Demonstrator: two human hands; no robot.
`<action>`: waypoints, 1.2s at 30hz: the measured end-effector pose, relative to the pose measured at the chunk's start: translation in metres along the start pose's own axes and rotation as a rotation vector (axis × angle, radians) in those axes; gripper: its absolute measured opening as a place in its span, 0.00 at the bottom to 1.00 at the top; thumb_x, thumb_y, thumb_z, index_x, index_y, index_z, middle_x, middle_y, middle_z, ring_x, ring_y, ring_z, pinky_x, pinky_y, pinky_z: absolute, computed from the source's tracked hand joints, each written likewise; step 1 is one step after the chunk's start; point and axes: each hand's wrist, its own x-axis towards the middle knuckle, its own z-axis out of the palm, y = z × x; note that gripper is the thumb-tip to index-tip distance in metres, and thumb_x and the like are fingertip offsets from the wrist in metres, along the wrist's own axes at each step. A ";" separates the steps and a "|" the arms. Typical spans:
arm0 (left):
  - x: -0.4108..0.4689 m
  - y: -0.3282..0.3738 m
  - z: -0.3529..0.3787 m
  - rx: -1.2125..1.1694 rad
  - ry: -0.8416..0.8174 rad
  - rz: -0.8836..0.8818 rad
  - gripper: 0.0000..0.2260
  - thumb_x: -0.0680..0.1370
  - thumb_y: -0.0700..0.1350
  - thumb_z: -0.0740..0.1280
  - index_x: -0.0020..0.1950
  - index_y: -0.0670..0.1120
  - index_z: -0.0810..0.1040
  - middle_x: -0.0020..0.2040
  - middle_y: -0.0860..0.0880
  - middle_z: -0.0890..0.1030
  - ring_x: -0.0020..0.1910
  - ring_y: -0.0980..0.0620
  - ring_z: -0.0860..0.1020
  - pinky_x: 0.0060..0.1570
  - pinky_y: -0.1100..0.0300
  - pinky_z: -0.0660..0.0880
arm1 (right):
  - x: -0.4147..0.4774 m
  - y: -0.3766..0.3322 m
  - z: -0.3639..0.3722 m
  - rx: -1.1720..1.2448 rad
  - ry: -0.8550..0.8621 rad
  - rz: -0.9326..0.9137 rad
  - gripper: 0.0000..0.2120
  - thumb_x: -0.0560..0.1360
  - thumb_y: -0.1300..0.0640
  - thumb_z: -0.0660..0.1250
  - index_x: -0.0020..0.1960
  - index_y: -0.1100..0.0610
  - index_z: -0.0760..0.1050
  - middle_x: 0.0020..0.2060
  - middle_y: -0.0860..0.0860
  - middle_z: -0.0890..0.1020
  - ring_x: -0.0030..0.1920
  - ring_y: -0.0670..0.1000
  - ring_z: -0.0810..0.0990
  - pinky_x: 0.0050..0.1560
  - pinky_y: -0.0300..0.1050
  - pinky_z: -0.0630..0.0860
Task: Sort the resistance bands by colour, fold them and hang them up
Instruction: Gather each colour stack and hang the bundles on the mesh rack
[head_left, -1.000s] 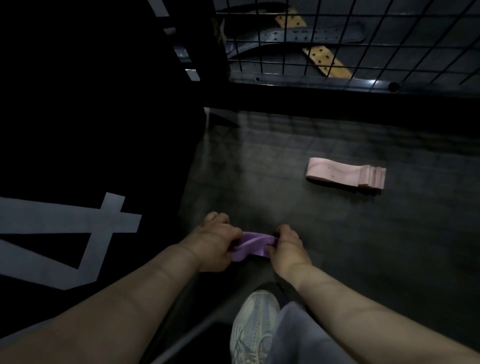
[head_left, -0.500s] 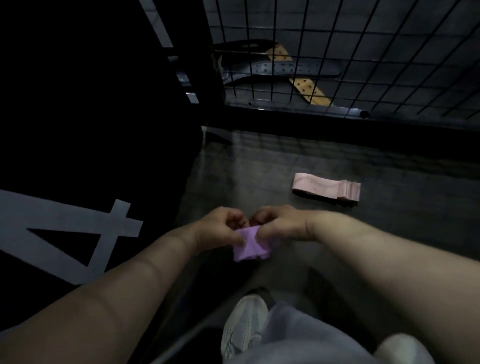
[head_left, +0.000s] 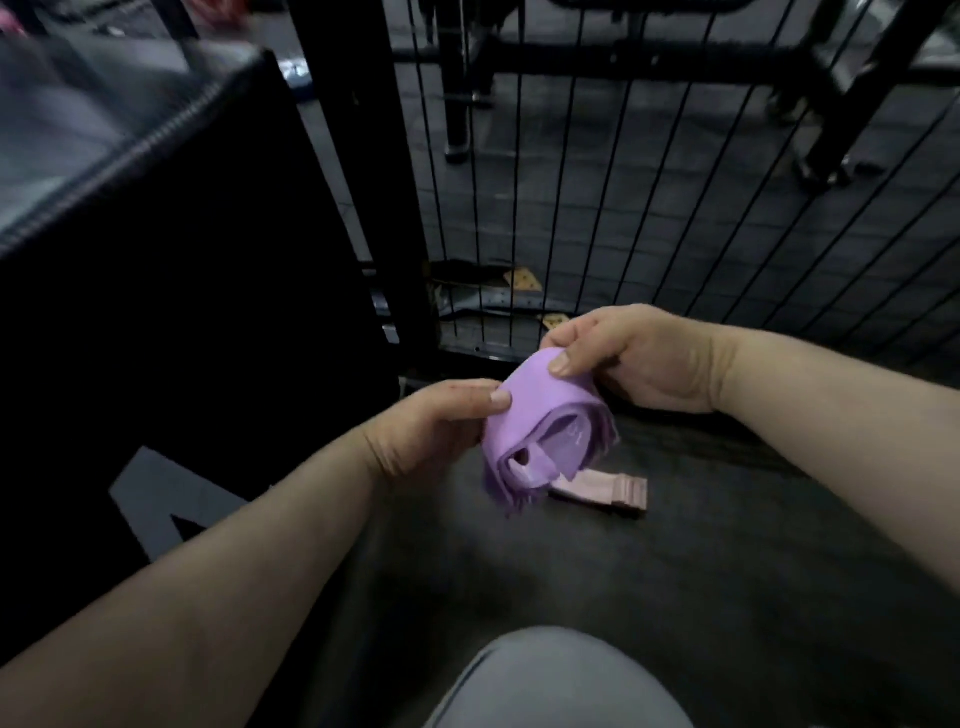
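A bundle of purple resistance bands (head_left: 540, 436) is held up in the air in front of me, folded over with its loops hanging down. My left hand (head_left: 441, 423) pinches its left edge between thumb and fingers. My right hand (head_left: 639, 358) pinches its upper right corner with the thumb on top. On the dark floor just behind and below the purple bundle lies a folded stack of pink resistance bands (head_left: 608, 492), partly hidden by the purple one.
A black wire-grid rack (head_left: 597, 208) stands upright just beyond my hands, with a thick black post (head_left: 384, 208) at its left. A large black padded box (head_left: 156, 260) with a white marking fills the left. My grey-clad knee (head_left: 561, 680) is at the bottom.
Both hands have lifted the purple bands from near the floor up to rack height, folding them over. The view has tilted up. The pink stack has stayed on the floor.
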 end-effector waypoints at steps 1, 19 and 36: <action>-0.002 0.014 0.009 -0.014 0.004 0.029 0.29 0.65 0.49 0.77 0.59 0.33 0.74 0.54 0.33 0.75 0.52 0.37 0.73 0.57 0.43 0.68 | -0.010 -0.008 -0.003 0.040 0.016 -0.014 0.20 0.61 0.60 0.68 0.50 0.70 0.72 0.39 0.61 0.73 0.38 0.58 0.72 0.40 0.48 0.68; -0.068 0.229 0.155 0.328 -0.050 0.400 0.21 0.72 0.40 0.67 0.57 0.25 0.71 0.48 0.34 0.71 0.44 0.38 0.69 0.42 0.53 0.69 | -0.164 -0.162 0.035 -0.215 0.370 -0.556 0.14 0.72 0.50 0.62 0.51 0.58 0.76 0.47 0.54 0.79 0.50 0.52 0.75 0.57 0.48 0.68; -0.102 0.292 0.212 0.612 -0.011 0.501 0.07 0.70 0.45 0.68 0.32 0.46 0.78 0.26 0.47 0.69 0.22 0.52 0.63 0.24 0.63 0.57 | -0.258 -0.249 0.080 -1.107 0.699 -0.248 0.25 0.64 0.41 0.78 0.51 0.47 0.69 0.46 0.44 0.77 0.44 0.45 0.78 0.45 0.44 0.78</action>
